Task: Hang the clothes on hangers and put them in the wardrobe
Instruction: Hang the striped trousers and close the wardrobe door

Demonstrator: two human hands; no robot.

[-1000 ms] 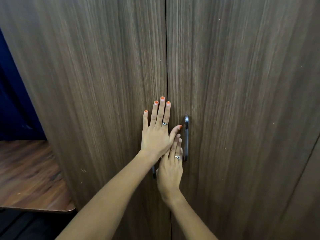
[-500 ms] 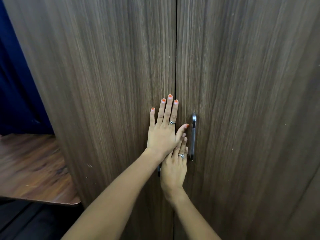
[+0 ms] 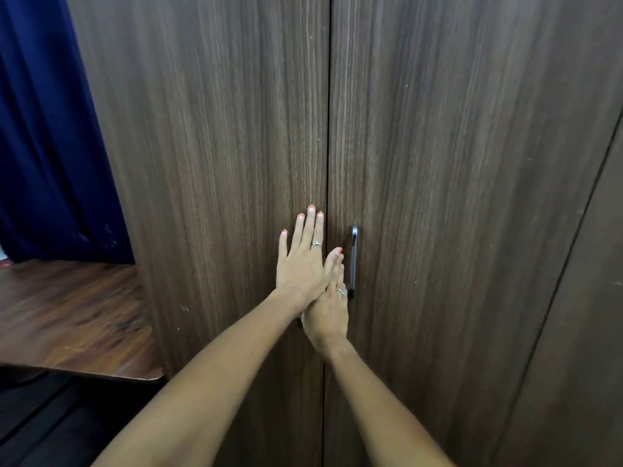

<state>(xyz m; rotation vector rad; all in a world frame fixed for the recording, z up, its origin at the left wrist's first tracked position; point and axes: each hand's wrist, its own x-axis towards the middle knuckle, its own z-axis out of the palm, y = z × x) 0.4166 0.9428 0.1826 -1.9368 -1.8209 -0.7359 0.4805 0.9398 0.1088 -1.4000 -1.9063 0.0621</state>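
Both wardrobe (image 3: pixel 438 197) doors were shut, left hand (image 3: pixel 300 264) and right hand (image 3: pixel 328 315) flat and open against them by the handle (image 3: pixel 353 261), gripping nothing. No clothes or hangers in sight, so I'd guess the hanging was either done or hadn't started, couldn't tell which.

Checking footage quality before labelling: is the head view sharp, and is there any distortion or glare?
Head view: the hands, left hand over right hand, look fairly sharp; the wooden tabletop is smeared by blur; wide-angle bending tilts the wardrobe doors; a small glint sits on the metal handle, otherwise lighting is soft and even.

Dark-brown woodgrain wardrobe (image 3: pixel 438 163) — navy curtain (image 3: pixel 43 129)
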